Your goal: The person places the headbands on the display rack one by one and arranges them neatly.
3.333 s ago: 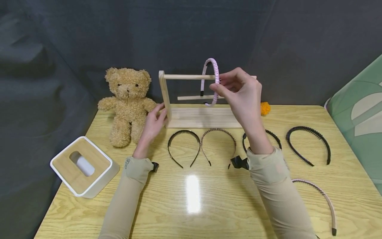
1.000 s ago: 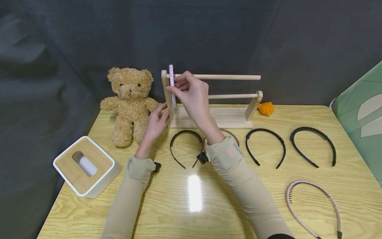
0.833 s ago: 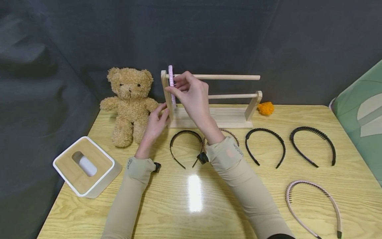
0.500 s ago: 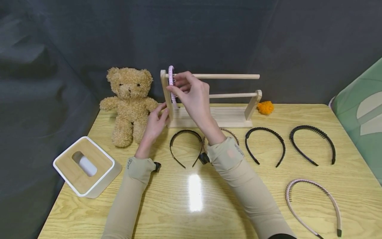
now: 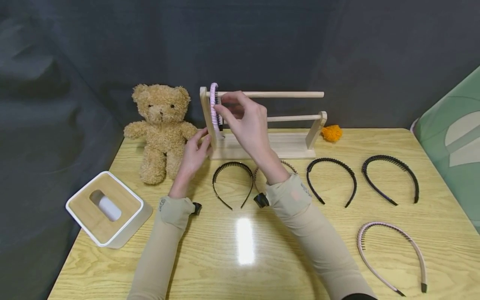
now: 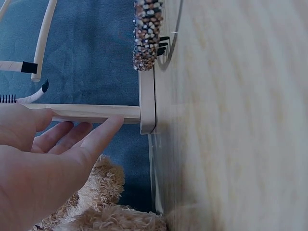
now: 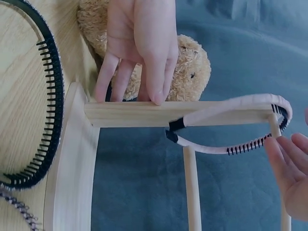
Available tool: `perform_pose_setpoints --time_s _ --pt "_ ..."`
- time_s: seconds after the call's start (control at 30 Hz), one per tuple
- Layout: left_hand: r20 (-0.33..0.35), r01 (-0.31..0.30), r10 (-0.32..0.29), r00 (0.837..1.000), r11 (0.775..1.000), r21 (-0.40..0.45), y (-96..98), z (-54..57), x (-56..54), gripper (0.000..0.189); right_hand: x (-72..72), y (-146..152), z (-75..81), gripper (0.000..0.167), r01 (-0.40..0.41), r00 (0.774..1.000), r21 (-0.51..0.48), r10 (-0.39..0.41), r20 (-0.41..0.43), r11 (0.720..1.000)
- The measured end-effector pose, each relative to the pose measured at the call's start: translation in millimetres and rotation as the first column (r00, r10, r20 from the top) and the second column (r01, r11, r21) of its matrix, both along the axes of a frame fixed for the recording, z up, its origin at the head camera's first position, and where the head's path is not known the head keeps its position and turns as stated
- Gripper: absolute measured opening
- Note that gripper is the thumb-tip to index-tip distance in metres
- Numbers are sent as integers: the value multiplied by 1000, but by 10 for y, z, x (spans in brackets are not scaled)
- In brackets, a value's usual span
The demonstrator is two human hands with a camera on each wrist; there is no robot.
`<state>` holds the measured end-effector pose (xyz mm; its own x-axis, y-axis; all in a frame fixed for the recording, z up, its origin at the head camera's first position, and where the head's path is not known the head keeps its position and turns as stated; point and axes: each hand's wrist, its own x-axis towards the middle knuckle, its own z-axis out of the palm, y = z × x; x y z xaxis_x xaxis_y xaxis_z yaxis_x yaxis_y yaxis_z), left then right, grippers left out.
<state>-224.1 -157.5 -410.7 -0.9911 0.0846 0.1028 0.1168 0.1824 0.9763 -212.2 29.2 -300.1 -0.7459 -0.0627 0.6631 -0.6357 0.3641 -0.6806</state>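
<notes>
Dark cloth [image 5: 281, 46] behind; at 11 o'clock, pink headband [image 5: 213, 106] over the top bar [image 5: 292, 94] — light, springy, I'd guess; pinch its side. Right hand [image 5: 250, 121] at it, pinching or not I can't tell; left hand [image 5: 193, 155], fingers loose, touches the upright [image 5: 206, 112].

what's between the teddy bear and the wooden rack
The left hand, its fingers touching the upright of the wooden rack; the head view shows it.

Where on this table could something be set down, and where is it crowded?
Bare: the tabletop's front, between the sleeves, and before the white box. Crowded: the rack's taller post, with left hand, right hand, lilac headband and teddy bear alongside, and the row of four headbands.
</notes>
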Motion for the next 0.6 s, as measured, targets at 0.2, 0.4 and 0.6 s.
perform_pose_setpoints --time_s 0.2,0.4,0.6 --pt "1 -6 6 1000 1000 2 4 -4 -11 46 122 176 12 27 -26 999 -8 27 22 1000" --pt "5 3 -3 1000 1000 -13 11 -7 -9 46 307 447 52 28 -52 998 -20 53 38 998" --pt "-6 6 -6 1000 1000 11 -6 -6 -16 46 475 710 107 30 -53 998 12 52 31 999"
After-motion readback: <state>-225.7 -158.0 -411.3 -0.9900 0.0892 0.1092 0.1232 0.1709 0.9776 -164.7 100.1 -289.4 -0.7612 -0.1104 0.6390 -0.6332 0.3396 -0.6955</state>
